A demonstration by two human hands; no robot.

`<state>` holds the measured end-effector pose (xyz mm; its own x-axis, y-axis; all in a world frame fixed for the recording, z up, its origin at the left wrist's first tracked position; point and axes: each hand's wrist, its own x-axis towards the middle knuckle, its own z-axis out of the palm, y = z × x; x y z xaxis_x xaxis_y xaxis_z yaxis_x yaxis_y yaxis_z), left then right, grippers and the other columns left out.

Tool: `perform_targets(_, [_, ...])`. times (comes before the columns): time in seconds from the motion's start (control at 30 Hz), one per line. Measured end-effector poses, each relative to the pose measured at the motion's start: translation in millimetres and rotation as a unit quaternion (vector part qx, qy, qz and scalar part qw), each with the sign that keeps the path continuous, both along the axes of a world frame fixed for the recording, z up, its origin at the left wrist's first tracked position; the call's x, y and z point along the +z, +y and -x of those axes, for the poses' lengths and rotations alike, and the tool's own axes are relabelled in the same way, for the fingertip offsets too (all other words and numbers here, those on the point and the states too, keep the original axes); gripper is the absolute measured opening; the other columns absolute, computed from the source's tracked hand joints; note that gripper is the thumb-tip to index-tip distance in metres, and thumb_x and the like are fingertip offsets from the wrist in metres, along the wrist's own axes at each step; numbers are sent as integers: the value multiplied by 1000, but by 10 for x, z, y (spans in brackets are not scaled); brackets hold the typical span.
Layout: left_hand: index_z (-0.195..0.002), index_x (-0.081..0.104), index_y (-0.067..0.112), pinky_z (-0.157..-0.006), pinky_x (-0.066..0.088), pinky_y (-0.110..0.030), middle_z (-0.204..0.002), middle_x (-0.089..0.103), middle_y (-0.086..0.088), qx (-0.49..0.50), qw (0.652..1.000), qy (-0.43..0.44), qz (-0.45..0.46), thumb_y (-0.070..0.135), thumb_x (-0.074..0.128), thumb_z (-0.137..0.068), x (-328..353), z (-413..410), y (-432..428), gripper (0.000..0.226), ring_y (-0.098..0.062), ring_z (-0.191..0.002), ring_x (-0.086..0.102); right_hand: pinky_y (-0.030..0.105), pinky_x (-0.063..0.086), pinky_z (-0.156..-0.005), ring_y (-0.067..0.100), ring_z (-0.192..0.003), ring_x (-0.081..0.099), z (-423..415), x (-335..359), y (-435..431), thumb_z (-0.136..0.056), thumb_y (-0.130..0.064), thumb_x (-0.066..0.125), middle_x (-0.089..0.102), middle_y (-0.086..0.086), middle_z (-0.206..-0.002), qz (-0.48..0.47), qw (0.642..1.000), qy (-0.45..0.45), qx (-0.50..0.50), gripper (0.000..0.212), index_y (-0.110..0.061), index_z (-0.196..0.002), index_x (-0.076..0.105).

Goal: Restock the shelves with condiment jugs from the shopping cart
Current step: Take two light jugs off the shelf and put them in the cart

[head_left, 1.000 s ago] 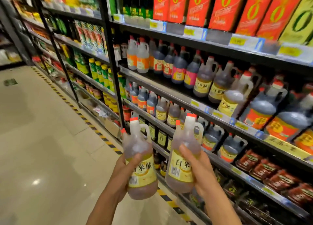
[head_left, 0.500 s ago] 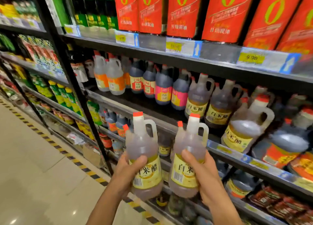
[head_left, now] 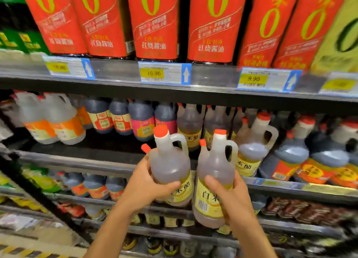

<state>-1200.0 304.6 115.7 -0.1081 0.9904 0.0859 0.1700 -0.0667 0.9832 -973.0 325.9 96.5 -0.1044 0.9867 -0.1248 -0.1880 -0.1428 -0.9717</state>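
Note:
I hold two rice vinegar jugs side by side in front of the middle shelf (head_left: 77,157). Each is a translucent plastic jug with brownish liquid, a red cap, a handle and a yellow label. My left hand (head_left: 144,188) grips the left jug (head_left: 170,166) around its body; it tilts slightly left. My right hand (head_left: 234,197) grips the right jug (head_left: 215,172) low on its label. Matching jugs (head_left: 251,147) stand on the shelf right behind them. The shopping cart is out of view.
The middle shelf carries clear jugs with orange labels (head_left: 58,122) at left, dark bottles (head_left: 120,116) in the centre and dark jugs (head_left: 310,157) at right. Tall red cartons (head_left: 155,23) fill the shelf above. Lower shelves hold more bottles and packets. A dark upright post (head_left: 38,197) stands at left.
I have stepped closer and turned to face the shelf. Both jugs have risen from the lower shelf's level up to the middle shelf, and the floor has almost left the view.

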Motion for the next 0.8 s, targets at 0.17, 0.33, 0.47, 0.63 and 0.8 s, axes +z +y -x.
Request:
perform_targets(0.17, [-125,52,30,-85,53,-18,-118,69,14,-27,997,4,-74,32,92,-46,146,-72,277,88,-6,-113,65,42,59,-85,13,-98,75,-11,78,-22,-55,-40,93,77,-10,-109,-14,999,-8,-47,72,-38,-121,62])
perform_targets(0.33, [-127,53,46,-97,52,-32,-129,64,8,-44,988,46,-141,25,95,-54,273,-99,457,87,-14,-122,60,50,57,-95,17,-104,74,-49,47,-31,-49,-47,96,76,-8,-114,-6,997,-14,-79,85,-37,-126,60])
perform_targets(0.47, [-132,50,38,-97,54,-45,-127,63,6,-38,987,99,-117,30,99,-54,166,-65,613,92,-17,-119,61,50,57,-96,16,-104,74,-51,39,-19,-50,-45,95,76,-8,-114,-12,996,-19,-88,85,-35,-127,60])
perform_targets(0.63, [-122,54,31,-87,55,-28,-118,64,10,-9,991,122,-57,43,97,-50,45,-134,776,84,-7,-108,62,47,58,-95,12,-101,74,-32,64,23,-52,-40,93,77,-10,-110,-19,994,-32,-105,80,-34,-124,61])
perform_targets(0.8, [-113,58,21,-65,50,-9,-106,66,11,1,993,117,-21,28,96,-58,8,-177,861,67,0,-93,64,46,59,-96,12,-101,74,-51,60,60,-48,-44,93,76,-9,-111,-21,993,-39,-111,84,-33,-125,61])
